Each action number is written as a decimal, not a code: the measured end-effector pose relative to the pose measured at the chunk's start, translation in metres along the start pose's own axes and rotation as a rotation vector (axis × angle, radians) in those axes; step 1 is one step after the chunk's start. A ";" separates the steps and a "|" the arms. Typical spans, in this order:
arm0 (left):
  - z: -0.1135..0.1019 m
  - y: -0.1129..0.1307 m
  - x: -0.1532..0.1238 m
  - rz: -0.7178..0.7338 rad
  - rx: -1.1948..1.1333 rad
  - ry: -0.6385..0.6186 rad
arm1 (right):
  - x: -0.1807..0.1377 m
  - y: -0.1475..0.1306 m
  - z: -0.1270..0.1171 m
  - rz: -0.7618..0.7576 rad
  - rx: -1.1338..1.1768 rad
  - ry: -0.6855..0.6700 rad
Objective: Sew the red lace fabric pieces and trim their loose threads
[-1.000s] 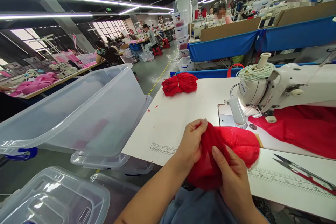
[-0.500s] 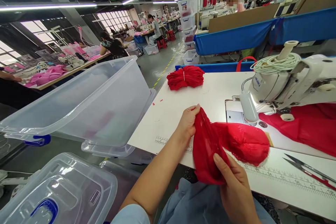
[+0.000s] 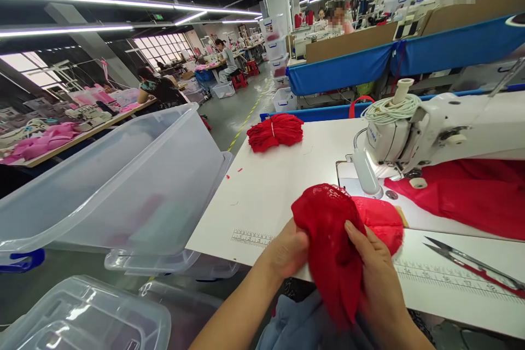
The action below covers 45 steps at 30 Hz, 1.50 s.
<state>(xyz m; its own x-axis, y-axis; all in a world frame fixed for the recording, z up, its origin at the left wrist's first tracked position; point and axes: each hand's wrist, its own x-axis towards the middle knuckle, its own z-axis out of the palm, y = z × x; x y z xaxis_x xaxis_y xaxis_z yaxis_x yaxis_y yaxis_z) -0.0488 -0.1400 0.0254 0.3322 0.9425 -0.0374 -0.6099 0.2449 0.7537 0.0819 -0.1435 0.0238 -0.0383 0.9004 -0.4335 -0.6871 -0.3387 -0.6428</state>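
A thin red cloth piece with a lacy upper end [image 3: 330, 240] hangs between my hands at the table's front edge. My left hand [image 3: 290, 250] grips its left side, the fingertips partly hidden behind the cloth. On the other side, my right hand [image 3: 375, 268] pinches it with the thumb on top. Just behind lies a red padded, cup-shaped piece [image 3: 383, 225], partly covered by the held cloth; whether the two are joined I cannot tell. More red fabric [image 3: 459, 191] lies under the arm of the white sewing machine [image 3: 430, 126].
Scissors [image 3: 471, 267] with a red handle lie at the right, by the ruler marks. A tied red bundle [image 3: 275, 132] rests on the far part of the white table [image 3: 254, 191]. Clear plastic boxes [image 3: 172, 175] stand at the left. Several people work farther off.
My left hand has moved down and toward me, from the cloth's upper corner to its side. The cloth has been turned, its lacy end now on top. The view has shifted slightly right.
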 end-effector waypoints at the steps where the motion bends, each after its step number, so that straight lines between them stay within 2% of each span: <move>1: 0.005 -0.001 0.001 0.037 0.044 0.021 | 0.000 0.002 0.000 0.006 -0.005 -0.022; 5: 0.024 0.001 0.009 0.033 0.094 0.249 | 0.001 0.007 -0.004 -0.013 -0.084 -0.153; 8: 0.031 0.003 0.013 -0.040 0.052 0.382 | 0.001 0.006 -0.003 -0.002 -0.084 -0.143; 10: 0.032 0.004 0.015 -0.051 0.054 0.403 | 0.000 0.002 -0.001 0.051 -0.063 -0.087; 13: 0.030 0.005 0.019 0.014 0.141 0.423 | 0.002 -0.005 0.001 0.100 -0.012 0.024; 16: 0.027 0.007 0.021 0.049 0.156 0.429 | 0.007 -0.012 -0.004 0.126 0.080 0.062; 21: 0.028 0.007 0.023 -0.025 0.043 0.466 | 0.008 -0.016 -0.018 0.276 0.116 -0.151; 24: 0.033 0.005 0.025 -0.001 0.024 0.482 | 0.001 -0.013 -0.019 0.251 0.041 -0.216; 34: 0.051 0.000 0.028 0.140 0.190 0.416 | 0.000 -0.018 0.012 0.134 0.044 -0.115; 39: 0.052 0.000 0.036 0.143 -0.037 0.466 | 0.000 -0.003 0.018 0.007 0.075 0.010; 42: 0.043 0.005 0.046 0.122 -0.185 0.557 | -0.005 0.009 0.017 -0.055 0.056 0.029; 45: 0.027 0.010 0.054 0.068 -0.256 0.657 | -0.010 0.017 0.016 -0.050 0.025 0.026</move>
<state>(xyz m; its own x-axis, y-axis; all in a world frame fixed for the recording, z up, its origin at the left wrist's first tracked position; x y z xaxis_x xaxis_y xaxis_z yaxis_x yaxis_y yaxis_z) -0.0177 -0.0923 0.0488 -0.1666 0.8802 -0.4444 -0.7904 0.1502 0.5939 0.0592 -0.1535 0.0272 0.0154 0.9085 -0.4175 -0.7058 -0.2859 -0.6482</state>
